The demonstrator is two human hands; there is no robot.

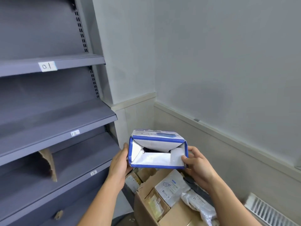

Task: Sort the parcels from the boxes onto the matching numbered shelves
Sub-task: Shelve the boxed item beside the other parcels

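I hold a white carton with blue edges point(157, 149) in both hands above an open cardboard box point(143, 207). Its folded end flaps face me, slightly parted over a dark gap. My left hand point(119, 160) grips its left side and my right hand point(197, 162) grips its right side, thumb on the front flap. To the left stands a grey shelf unit with paper labels 01 point(47, 66), 12 point(75, 132) and 13 point(93, 173) on its shelf edges.
The cardboard box holds several parcels: a white bag with a printed label point(172, 186), a clear plastic bag point(200, 204) and yellowish packets point(154, 204). A torn cardboard piece point(48, 163) stands on shelf 13. A white vent grille point(268, 211) lies at lower right by the wall.
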